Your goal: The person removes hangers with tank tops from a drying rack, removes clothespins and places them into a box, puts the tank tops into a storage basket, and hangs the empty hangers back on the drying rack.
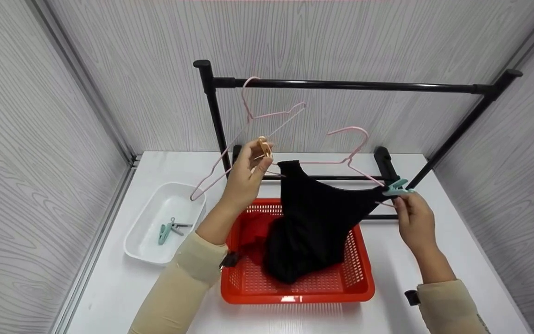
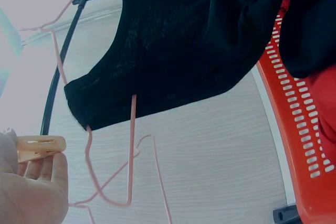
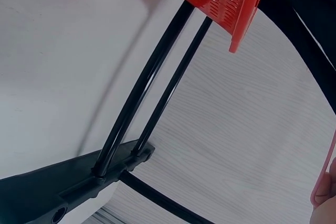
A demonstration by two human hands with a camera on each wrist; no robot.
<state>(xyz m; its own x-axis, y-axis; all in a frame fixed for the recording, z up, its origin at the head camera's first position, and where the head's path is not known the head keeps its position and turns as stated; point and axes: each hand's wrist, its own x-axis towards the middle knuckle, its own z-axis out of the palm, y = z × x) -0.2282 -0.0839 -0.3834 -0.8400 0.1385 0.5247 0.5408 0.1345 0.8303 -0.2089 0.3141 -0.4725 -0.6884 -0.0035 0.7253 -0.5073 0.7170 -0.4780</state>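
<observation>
A black garment [image 1: 318, 208] with narrow straps hangs on a pink hanger [image 1: 359, 147], its lower part drooping into the red basket [image 1: 295, 297]. My left hand [image 1: 244, 178] pinches an orange-yellow clothespin [image 1: 265, 147] beside the garment's left strap. In the left wrist view this clothespin [image 2: 44, 144] lies between thumb and fingers, apart from the black cloth [image 2: 157, 40]. At the hanger's right end, my right hand [image 1: 417, 222] grips the wire, right by a teal clothespin [image 1: 397, 187] clipped over the right strap. Only a few fingertips [image 3: 324, 190] of that hand show in the right wrist view.
A black rack stands behind, its top bar [image 1: 355, 85] carrying a second pink hanger [image 1: 246, 99] on the left. To the left, a white tray [image 1: 139, 232] contains teal and grey clothespins [image 1: 167, 231]. Red cloth [image 1: 255, 227] lies inside the basket.
</observation>
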